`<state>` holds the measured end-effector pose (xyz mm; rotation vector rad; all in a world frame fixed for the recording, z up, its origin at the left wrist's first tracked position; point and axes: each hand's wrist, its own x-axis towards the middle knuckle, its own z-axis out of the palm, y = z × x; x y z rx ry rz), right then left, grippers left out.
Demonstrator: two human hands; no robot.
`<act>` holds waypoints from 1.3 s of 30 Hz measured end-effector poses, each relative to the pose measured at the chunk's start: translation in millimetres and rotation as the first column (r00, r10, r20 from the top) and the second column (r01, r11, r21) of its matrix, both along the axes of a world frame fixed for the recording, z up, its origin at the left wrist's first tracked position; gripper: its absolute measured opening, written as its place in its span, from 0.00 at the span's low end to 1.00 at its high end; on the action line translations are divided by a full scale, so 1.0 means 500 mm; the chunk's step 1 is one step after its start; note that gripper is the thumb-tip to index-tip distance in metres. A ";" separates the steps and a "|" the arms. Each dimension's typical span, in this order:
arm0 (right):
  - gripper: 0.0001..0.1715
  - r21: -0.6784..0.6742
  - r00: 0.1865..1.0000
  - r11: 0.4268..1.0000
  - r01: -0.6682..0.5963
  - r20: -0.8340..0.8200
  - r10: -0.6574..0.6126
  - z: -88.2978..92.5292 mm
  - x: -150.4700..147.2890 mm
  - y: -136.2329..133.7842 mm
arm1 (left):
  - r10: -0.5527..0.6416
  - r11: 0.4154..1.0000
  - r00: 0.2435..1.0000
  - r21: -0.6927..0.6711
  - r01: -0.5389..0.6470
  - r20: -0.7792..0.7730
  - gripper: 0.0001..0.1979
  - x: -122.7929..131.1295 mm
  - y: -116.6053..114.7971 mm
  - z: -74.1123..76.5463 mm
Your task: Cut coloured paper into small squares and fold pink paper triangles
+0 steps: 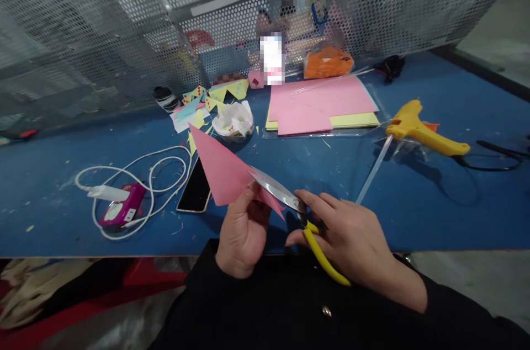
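My left hand (245,231) pinches a pink sheet of paper (221,172) by its lower edge, tilted up above the table. In my right hand (351,234) is a pair of scissors (321,259) with yellow handles and silver blades. The blades lie across the paper just above my left thumb, and a narrow pink flap hangs beneath them. One handle loop is mostly hidden by my right fingers. How far the blades are apart I cannot tell.
A blue table (265,154) holds a yellow glue gun (426,132), stacked coloured paper (323,99), a bowl of scraps (233,121), a dark phone (195,190), and a purple box (123,206) with a white cable. A perforated metal screen (103,35) stands behind.
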<state>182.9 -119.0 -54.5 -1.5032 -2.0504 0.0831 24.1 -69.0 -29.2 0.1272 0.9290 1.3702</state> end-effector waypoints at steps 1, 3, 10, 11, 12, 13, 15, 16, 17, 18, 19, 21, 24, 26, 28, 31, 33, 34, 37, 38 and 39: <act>0.39 0.000 1.000 1.000 0.000 0.003 0.000 0.000 0.000 0.000 | -0.005 1.000 1.000 0.008 0.005 -0.002 0.06 0.000 0.000 0.000; 0.39 0.003 1.000 1.000 0.001 0.014 -0.001 -0.001 0.000 -0.001 | -0.009 1.000 1.000 0.017 0.009 -0.007 0.06 0.001 -0.001 0.001; 0.37 0.008 1.000 1.000 -0.005 0.005 0.005 -0.002 0.002 -0.002 | 0.003 1.000 1.000 0.005 -0.003 -0.022 0.09 0.003 -0.002 0.005; 0.37 0.010 1.000 1.000 -0.008 -0.006 0.008 -0.003 0.002 -0.002 | -0.001 1.000 1.000 0.007 0.001 -0.021 0.09 0.003 -0.002 0.005; 0.37 0.014 1.000 1.000 -0.009 -0.017 0.010 -0.003 0.002 -0.001 | -0.004 1.000 1.000 0.005 0.004 -0.020 0.08 0.003 -0.002 0.005; 0.37 0.017 1.000 1.000 -0.010 -0.025 0.011 -0.004 0.002 -0.001 | -0.004 1.000 1.000 0.002 0.004 -0.019 0.07 0.003 -0.002 0.005; 0.36 0.020 0.999 1.000 -0.011 -0.038 0.011 -0.004 0.002 -0.002 | 0.004 1.000 1.000 -0.006 -0.004 -0.020 0.06 0.003 -0.001 0.004; 0.36 0.018 0.999 1.000 -0.009 -0.041 0.010 -0.004 0.003 -0.002 | 0.005 1.000 1.000 -0.005 -0.005 -0.022 0.06 0.002 -0.001 0.004; 0.36 0.012 0.999 1.000 -0.007 -0.041 0.008 -0.004 0.003 -0.003 | 0.004 1.000 1.000 -0.002 -0.004 -0.023 0.06 0.002 -0.001 0.003; 0.37 0.001 0.999 1.000 -0.008 -0.040 0.008 -0.003 0.003 -0.003 | 0.004 1.000 1.000 0.001 -0.004 -0.026 0.07 0.002 -0.002 0.002; 0.37 -0.009 0.999 1.000 -0.009 -0.037 0.009 -0.003 0.003 -0.004 | 0.004 1.000 1.000 0.005 -0.004 -0.029 0.08 0.002 -0.002 0.001; 0.38 -0.022 0.999 1.000 -0.009 -0.031 0.008 -0.001 0.003 -0.004 | -0.002 1.000 0.999 0.017 0.003 -0.038 0.09 0.002 -0.003 -0.001; 0.41 -0.028 1.000 1.000 -0.004 -0.028 0.003 0.000 0.003 -0.005 | -0.035 0.999 0.998 0.021 0.036 -0.046 0.08 0.004 -0.005 -0.002; 0.41 -0.030 1.000 1.000 -0.001 -0.022 0.000 0.000 0.003 -0.005 | -0.046 0.999 0.998 0.014 0.047 -0.044 0.07 0.006 -0.007 -0.002; 0.41 -0.027 1.000 1.000 -0.002 -0.012 0.001 -0.001 0.003 -0.005 | -0.035 0.999 0.999 0.013 0.036 -0.030 0.08 0.007 -0.009 -0.002; 0.39 -0.024 1.000 1.000 -0.004 0.002 0.004 0.000 0.002 -0.005 | -0.022 1.000 1.000 0.018 0.022 -0.001 0.10 0.008 -0.010 -0.003; 0.39 -0.015 1.000 1.000 -0.003 0.006 0.003 0.000 0.002 -0.004 | -0.019 1.000 1.000 0.013 0.018 0.013 0.11 0.008 -0.009 -0.003; 0.39 -0.008 1.000 1.000 -0.002 0.009 0.003 0.000 0.001 -0.004 | -0.017 1.000 1.000 0.006 0.017 0.016 0.11 0.008 -0.009 -0.003; 0.39 0.006 1.000 1.000 -0.002 0.016 0.002 -0.001 0.000 -0.003 | -0.019 1.000 1.000 -0.002 0.019 0.018 0.11 0.007 -0.008 -0.005; 0.38 0.009 1.000 1.000 -0.002 0.013 0.002 -0.002 0.000 -0.002 | -0.023 1.000 1.000 0.000 0.023 0.017 0.11 0.006 -0.008 -0.005; 0.39 0.012 1.000 1.000 -0.004 0.006 0.004 -0.002 0.000 -0.003 | -0.027 1.000 1.000 0.002 0.027 0.014 0.11 0.006 -0.007 -0.006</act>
